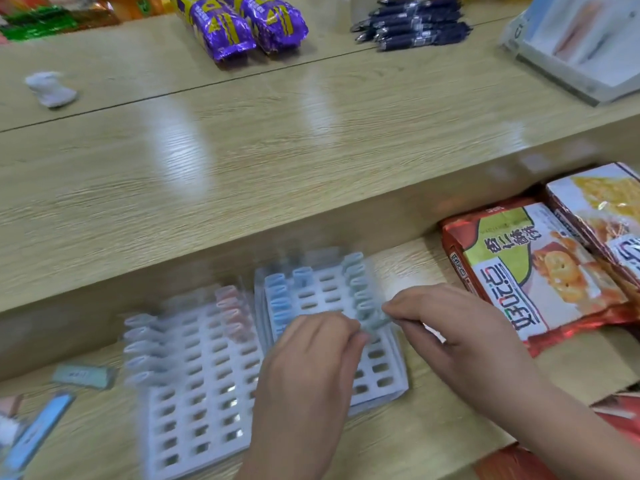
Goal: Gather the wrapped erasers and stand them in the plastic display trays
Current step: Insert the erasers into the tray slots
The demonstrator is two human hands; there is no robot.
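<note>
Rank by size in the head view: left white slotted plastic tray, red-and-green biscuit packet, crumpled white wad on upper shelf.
Left white slotted plastic tray and red-and-green biscuit packet: alike, unranked.
Crumpled white wad: smallest, but farther.

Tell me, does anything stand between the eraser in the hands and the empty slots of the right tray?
Nothing visible does. The left hand and right hand pinch the green wrapped eraser just above the right tray, beside its green eraser column; empty slots lie open below it.
</note>
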